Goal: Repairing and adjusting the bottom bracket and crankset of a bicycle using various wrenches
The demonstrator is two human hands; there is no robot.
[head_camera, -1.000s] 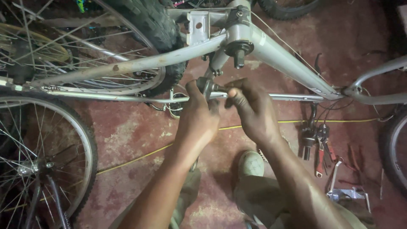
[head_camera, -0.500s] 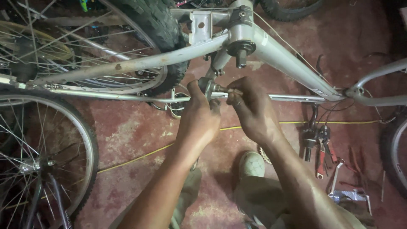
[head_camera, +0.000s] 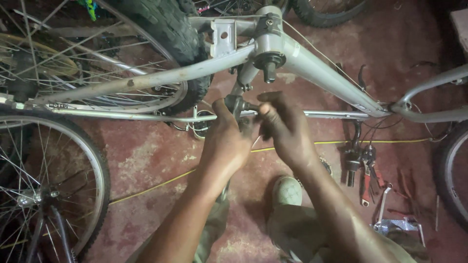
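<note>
Left hand (head_camera: 229,141) fingers closed on dark crank part (head_camera: 235,103); right hand (head_camera: 285,129) fingers pinch its bolt (head_camera: 250,106), just under frame (head_camera: 312,65). Tools (head_camera: 363,170) right of fingers.

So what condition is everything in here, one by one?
Bicycle frame: upside down, bare axle stub sticking out at the bottom bracket.
Small dark part: gripped below the bracket.
Left hand: closed on the part.
Right hand: pinching the part's end.
Knobby tyre: mounted in the frame.
Tools: lying loose on the floor.
</note>
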